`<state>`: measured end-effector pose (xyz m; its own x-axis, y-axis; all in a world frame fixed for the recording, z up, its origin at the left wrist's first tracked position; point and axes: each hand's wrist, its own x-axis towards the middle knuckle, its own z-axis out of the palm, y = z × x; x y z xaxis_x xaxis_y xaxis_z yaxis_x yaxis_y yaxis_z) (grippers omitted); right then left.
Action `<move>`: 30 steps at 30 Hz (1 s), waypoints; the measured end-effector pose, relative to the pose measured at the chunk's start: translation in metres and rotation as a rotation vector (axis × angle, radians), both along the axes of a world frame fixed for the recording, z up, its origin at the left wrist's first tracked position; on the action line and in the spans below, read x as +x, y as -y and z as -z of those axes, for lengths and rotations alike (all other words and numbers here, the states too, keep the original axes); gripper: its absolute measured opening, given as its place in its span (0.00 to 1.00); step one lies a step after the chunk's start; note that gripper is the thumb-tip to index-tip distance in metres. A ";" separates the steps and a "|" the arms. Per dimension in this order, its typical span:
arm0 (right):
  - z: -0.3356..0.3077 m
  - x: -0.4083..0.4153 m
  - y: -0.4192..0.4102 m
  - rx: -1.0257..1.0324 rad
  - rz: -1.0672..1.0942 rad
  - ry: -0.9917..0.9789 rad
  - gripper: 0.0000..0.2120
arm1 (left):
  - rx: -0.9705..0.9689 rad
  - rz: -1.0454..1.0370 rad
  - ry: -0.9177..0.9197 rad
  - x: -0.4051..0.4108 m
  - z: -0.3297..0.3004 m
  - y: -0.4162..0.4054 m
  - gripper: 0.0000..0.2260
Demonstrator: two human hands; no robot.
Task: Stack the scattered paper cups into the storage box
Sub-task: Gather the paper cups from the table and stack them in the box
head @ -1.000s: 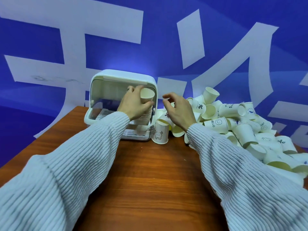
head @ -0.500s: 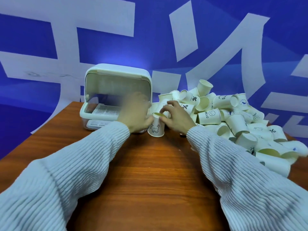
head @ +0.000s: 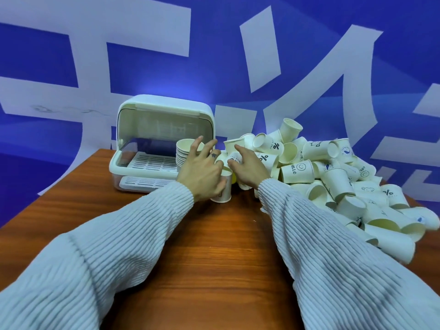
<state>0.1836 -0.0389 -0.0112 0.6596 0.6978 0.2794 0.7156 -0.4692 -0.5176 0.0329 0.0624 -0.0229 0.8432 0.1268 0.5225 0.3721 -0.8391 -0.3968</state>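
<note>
An open white storage box stands at the back left of the table, with a stack of paper cups at the right end of its rack. A large heap of loose paper cups fills the right side. One upright paper cup stands in front of the box's right corner. My left hand lies against this cup's left side, thumb on its wall, fingers spread and raised toward the stack. My right hand reaches into the near edge of the heap, fingertips on a lying cup, gripping nothing.
The brown wooden table stretches toward me between my two sleeves. The heap spills down to the right table edge. A blue wall with large white shapes rises close behind the box and the heap.
My left hand let go of the cup stack in the box and came down to the upright cup. My right hand moved from that cup's rim into the heap's edge.
</note>
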 end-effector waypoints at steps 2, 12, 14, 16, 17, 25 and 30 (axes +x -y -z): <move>0.000 0.003 -0.002 -0.006 0.014 -0.038 0.29 | -0.028 -0.022 -0.015 0.004 0.002 0.005 0.28; -0.006 0.008 0.008 0.132 0.079 -0.089 0.31 | -0.137 0.016 -0.019 0.000 0.008 0.014 0.29; -0.013 0.007 0.016 0.242 0.052 -0.225 0.27 | -0.149 0.043 -0.004 -0.003 0.006 0.016 0.26; -0.018 0.006 0.025 0.324 0.023 -0.382 0.22 | -0.188 0.064 0.005 -0.006 0.003 0.017 0.23; -0.020 0.007 0.029 0.348 0.015 -0.443 0.20 | -0.209 0.077 0.003 -0.007 0.002 0.018 0.21; -0.032 -0.012 0.068 0.137 -0.187 -0.608 0.35 | -0.324 0.233 0.002 -0.017 -0.004 0.031 0.28; -0.053 -0.013 0.081 -0.117 -0.296 -0.475 0.33 | -0.225 0.269 -0.017 -0.028 -0.013 0.026 0.35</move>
<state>0.1706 -0.1196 0.0418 0.4654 0.8805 -0.0898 0.5271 -0.3572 -0.7711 0.0050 0.0366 -0.0099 0.8702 0.0095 0.4927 0.1210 -0.9733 -0.1951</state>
